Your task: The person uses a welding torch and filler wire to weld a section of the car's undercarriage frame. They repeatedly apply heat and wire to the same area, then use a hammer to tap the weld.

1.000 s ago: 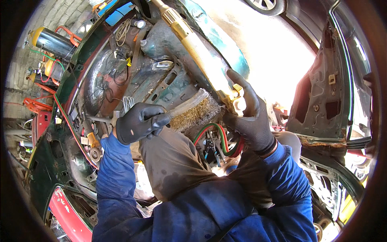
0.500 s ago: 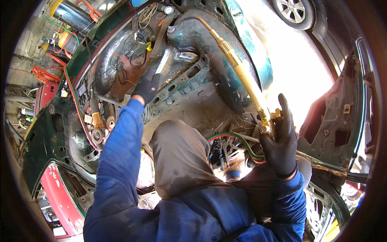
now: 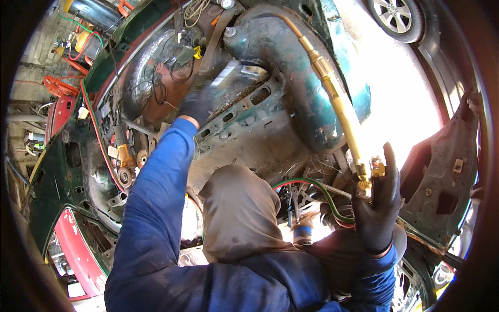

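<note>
My right hand [image 3: 379, 200], in a black glove, is closed around the valve end of a brass gas torch [image 3: 345, 112]. Its thin copper-coloured tip points up and away, over the rounded green body panel [image 3: 278, 57]. No flame shows. My left hand [image 3: 197, 104], also gloved and blurred by motion, grips what looks like a shiny flat metal strip [image 3: 226, 74]. That strip lies over the edge of the car's body, beside a ledge with oval holes [image 3: 228, 117]. The fingers of the left hand are smeared, so its exact grip is unclear.
An angle grinder [image 3: 125, 156] lies among tools at the left. Red and green hoses [image 3: 322, 195] run below the torch. Gas cylinders [image 3: 93, 15] stand at the far left. A car wheel [image 3: 395, 15] shows at the far right, and a stripped door [image 3: 442, 177] stands nearer.
The view has shifted, so most things sit lower and farther right. My left hand is now more blurred, with the metal strip in it; the right hand keeps the torch.
</note>
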Available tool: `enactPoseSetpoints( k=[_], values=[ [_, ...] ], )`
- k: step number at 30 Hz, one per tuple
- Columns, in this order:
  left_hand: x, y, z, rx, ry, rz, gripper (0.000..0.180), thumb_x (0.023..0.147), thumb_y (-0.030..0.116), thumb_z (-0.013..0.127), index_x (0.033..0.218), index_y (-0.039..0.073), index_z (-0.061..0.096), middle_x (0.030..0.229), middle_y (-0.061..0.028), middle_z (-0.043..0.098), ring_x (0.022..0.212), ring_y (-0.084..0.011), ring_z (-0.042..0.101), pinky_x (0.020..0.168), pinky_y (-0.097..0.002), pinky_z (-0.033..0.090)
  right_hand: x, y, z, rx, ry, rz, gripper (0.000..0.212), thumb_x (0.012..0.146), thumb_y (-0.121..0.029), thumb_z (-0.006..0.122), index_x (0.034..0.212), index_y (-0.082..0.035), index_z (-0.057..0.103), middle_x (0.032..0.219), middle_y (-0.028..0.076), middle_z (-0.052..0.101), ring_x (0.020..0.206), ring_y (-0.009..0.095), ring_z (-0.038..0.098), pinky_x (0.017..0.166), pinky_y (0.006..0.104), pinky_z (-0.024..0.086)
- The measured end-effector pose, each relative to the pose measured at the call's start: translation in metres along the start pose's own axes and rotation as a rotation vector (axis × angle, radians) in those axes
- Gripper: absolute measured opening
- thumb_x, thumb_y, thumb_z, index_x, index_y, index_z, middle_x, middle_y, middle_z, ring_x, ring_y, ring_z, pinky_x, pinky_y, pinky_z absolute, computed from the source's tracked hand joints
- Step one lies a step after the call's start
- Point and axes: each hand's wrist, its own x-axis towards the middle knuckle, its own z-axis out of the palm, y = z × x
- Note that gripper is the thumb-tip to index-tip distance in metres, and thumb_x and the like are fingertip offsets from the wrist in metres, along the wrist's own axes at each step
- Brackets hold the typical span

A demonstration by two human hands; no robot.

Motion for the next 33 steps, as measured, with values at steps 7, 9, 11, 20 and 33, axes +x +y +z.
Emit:
enactPoseSetpoints(
  k=[7,9,11,20,33],
  values=[
    [-0.01,-0.048,-0.014,-0.023,0.084,-0.235,0.04,0.111,0.041,0.048,0.141,0.017,0.061,0.116,-0.0287,0.073,0.113,-0.0494,0.068,0.094,-0.0614,0.052,0.005,-0.006,0.007,0.101,-0.033,-0.026,0.09,0.09,0.012,0.072,0.17,-0.003,0.031,0.118,0.012,0.069,0.102,0.017,0.07,0.089,0.0319,0.058],
    [0.011,0.062,-0.036,0.091,-0.112,-0.225,0.042,0.112,0.041,0.047,0.145,0.017,0.059,0.114,-0.0266,0.074,0.111,-0.0474,0.069,0.093,-0.0614,0.052,0.003,-0.005,0.005,0.075,0.005,0.003,0.088,0.09,0.012,0.068,0.169,-0.002,0.032,0.119,0.012,0.069,0.104,0.018,0.069,0.09,0.0321,0.058],
    [0.004,0.052,-0.011,0.089,-0.049,-0.131,0.044,0.111,0.037,0.044,0.148,0.018,0.055,0.114,-0.0256,0.076,0.101,-0.0475,0.074,0.087,-0.0614,0.056,0.004,-0.003,-0.004,0.086,0.004,0.0,0.086,0.091,0.011,0.065,0.169,-0.002,0.032,0.119,0.012,0.068,0.106,0.018,0.069,0.091,0.0322,0.058],
    [-0.007,0.059,-0.037,0.028,-0.063,-0.031,0.045,0.111,0.04,0.048,0.145,0.013,0.061,0.111,-0.024,0.076,0.103,-0.0467,0.072,0.09,-0.0588,0.055,0.004,-0.008,-0.003,0.084,-0.014,0.014,0.085,0.089,0.011,0.062,0.169,-0.001,0.033,0.121,0.011,0.067,0.106,0.017,0.069,0.093,0.0311,0.058],
    [0.006,0.028,0.014,0.047,0.077,0.361,0.043,0.114,0.036,0.046,0.152,0.017,0.056,0.109,-0.0241,0.076,0.098,-0.0455,0.074,0.083,-0.0568,0.056,0.011,-0.003,-0.002,0.098,-0.062,-0.005,0.082,0.093,0.011,0.06,0.169,-0.001,0.033,0.123,0.013,0.066,0.099,0.017,0.067,0.089,0.0311,0.057]
  ],
)
